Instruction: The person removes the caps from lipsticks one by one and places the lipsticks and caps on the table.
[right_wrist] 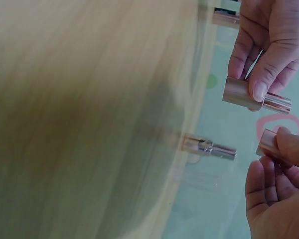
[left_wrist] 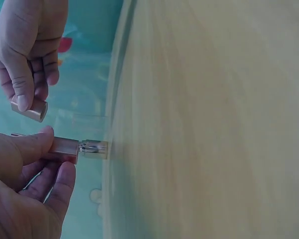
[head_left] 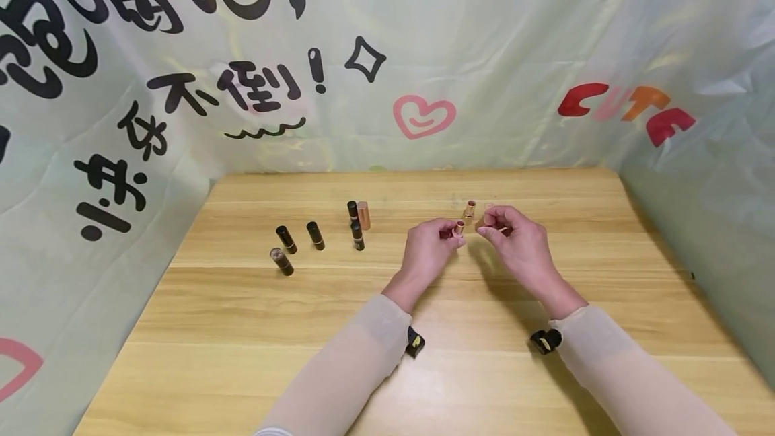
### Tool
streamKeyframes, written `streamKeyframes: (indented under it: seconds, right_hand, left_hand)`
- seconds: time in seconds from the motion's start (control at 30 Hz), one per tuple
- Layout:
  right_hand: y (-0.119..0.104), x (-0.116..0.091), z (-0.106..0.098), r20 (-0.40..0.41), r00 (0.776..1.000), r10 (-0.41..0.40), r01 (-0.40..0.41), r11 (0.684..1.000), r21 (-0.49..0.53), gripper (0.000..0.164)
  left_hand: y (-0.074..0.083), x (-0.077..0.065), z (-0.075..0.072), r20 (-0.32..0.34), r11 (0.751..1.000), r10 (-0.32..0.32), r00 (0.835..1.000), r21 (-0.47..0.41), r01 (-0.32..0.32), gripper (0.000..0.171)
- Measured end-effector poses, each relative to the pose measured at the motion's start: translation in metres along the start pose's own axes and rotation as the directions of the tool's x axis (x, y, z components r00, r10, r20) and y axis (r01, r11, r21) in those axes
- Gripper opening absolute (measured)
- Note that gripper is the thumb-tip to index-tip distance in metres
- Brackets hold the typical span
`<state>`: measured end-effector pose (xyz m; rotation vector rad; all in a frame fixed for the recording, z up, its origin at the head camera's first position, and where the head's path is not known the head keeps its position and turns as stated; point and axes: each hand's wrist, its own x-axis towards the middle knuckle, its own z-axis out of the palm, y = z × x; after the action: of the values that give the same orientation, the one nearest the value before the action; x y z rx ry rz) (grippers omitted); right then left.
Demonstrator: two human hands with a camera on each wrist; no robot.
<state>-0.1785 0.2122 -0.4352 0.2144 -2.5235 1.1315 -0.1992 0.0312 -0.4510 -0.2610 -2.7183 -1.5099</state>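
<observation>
My left hand (head_left: 426, 247) grips a rose-gold lipstick tube (right_wrist: 243, 93) between thumb and fingers, its narrower shiny inner collar pointing up. My right hand (head_left: 521, 244) pinches a short rose-gold lipstick cap (left_wrist: 32, 108); in the head view the fingers mostly hide it. The cap and the tube are apart, a small gap between the two hands. Just beyond them an uncapped shiny gold lipstick tube (head_left: 469, 210) stands upright on the table. A faint transparent cap (right_wrist: 199, 179) stands beside that tube, near my right fingers.
To the left on the wooden table (head_left: 242, 315) stand several dark lipsticks, among them a patterned-top one (head_left: 281, 261) and a black one (head_left: 315, 235). A rose-gold lipstick (head_left: 363, 215) stands with black ones nearby. A printed cloth (head_left: 502, 39) encloses the back and sides.
</observation>
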Motion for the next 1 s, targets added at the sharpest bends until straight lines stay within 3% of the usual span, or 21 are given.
streamKeyframes:
  seconds: [0.23,0.5,0.7,1.0]
  right_hand:
    - [0.012,0.000,-0.006,0.086,0.993,0.084,-0.079,0.995,-0.066,0.028]
    - [0.019,0.003,-0.011,0.124,0.973,0.196,-0.175,0.972,-0.159,0.027]
    - [0.026,0.008,-0.010,0.162,0.958,0.237,-0.205,0.960,-0.193,0.020]
    - [0.030,0.014,-0.004,0.180,0.950,0.253,-0.209,0.950,-0.233,0.019]
  left_hand:
    - [0.002,0.008,0.008,0.028,1.000,-0.030,0.999,0.000,0.030,0.018]
    - [0.004,0.015,0.016,0.061,0.996,-0.087,0.994,0.002,0.087,0.021]
    - [0.004,0.022,0.025,0.073,0.997,-0.055,0.996,0.058,0.051,0.007]
    - [0.006,0.028,0.033,0.084,0.994,-0.050,0.995,0.101,0.041,0.007]
